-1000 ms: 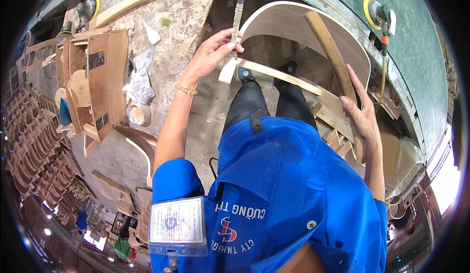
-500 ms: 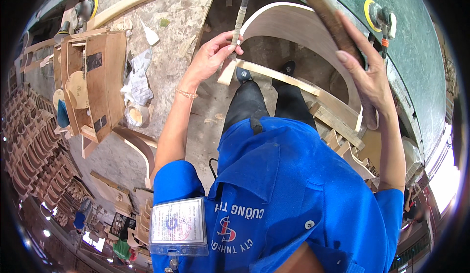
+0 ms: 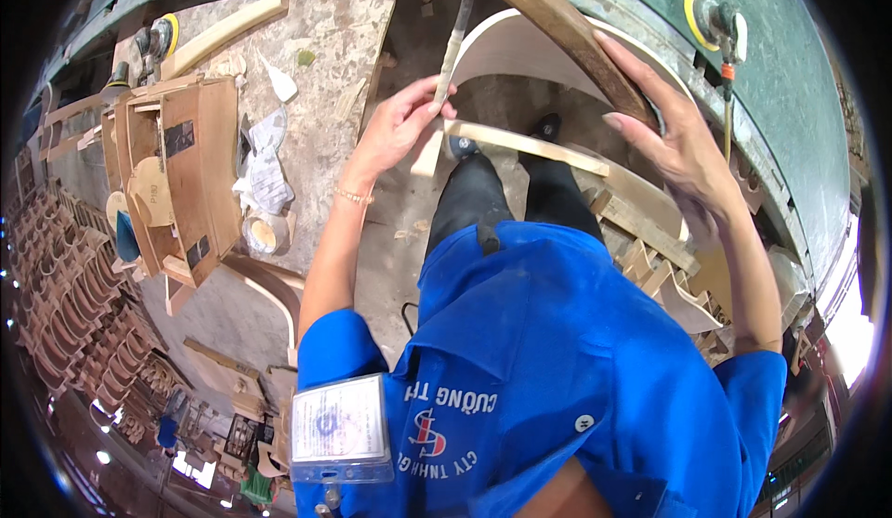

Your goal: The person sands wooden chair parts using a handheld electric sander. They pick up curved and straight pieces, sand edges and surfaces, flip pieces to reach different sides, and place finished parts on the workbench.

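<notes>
My left hand (image 3: 401,130) pinches the lower end of a thin grey rod with a pale, wrapped-looking surface (image 3: 452,53). Its upper end runs toward the top edge. My right hand (image 3: 683,142) grips the near end of a thick brown wooden bar (image 3: 557,30), thumb on one side and fingers on the other. The bar slants up and left across a pale curved wooden panel (image 3: 502,53). Below the panel, a light wooden strip (image 3: 530,146) crosses in front of my legs, and a short pale wood piece (image 3: 428,154) lies under my left hand.
On the left, a worn table (image 3: 334,26) bears a wooden frame (image 3: 204,156), a white bottle (image 3: 279,81) and crumpled plastic (image 3: 268,165). A green surface (image 3: 790,100) on the right carries a yellow-rimmed sander (image 3: 715,26). Curved wood parts (image 3: 84,304) are stacked at far left.
The brown bar has swung, its far end going left over the curved panel. My right hand has shifted slightly left and down with it. The left hand still pinches the rod.
</notes>
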`<control>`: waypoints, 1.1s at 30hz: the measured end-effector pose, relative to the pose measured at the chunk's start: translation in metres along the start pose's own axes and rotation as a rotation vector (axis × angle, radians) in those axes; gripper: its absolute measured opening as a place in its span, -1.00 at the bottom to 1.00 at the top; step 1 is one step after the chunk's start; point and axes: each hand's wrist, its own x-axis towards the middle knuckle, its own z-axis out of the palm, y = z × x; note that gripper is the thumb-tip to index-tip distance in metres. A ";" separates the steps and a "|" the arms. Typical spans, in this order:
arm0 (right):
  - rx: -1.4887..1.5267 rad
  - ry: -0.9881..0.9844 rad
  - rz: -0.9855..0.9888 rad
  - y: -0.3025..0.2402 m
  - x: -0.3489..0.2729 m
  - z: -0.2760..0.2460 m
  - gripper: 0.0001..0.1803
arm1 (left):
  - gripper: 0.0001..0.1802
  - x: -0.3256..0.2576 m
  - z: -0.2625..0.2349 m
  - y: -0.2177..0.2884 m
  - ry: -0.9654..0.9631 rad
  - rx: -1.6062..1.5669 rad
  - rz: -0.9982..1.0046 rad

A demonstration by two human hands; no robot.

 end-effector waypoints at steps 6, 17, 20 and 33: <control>-0.005 0.218 0.172 0.004 -0.009 -0.025 -0.19 | -0.73 -0.005 0.000 -0.002 0.012 -0.111 -0.017; 0.455 0.315 0.309 0.002 -0.058 0.029 -0.12 | -0.62 -0.024 -0.044 0.030 0.282 -0.301 0.013; 0.537 0.289 0.286 0.006 -0.060 0.054 -0.09 | -0.62 -0.024 0.005 0.036 0.264 -0.369 0.004; 0.451 0.785 0.568 0.083 -0.257 -0.023 -0.30 | -0.60 0.034 0.224 0.040 -0.123 -0.338 -0.067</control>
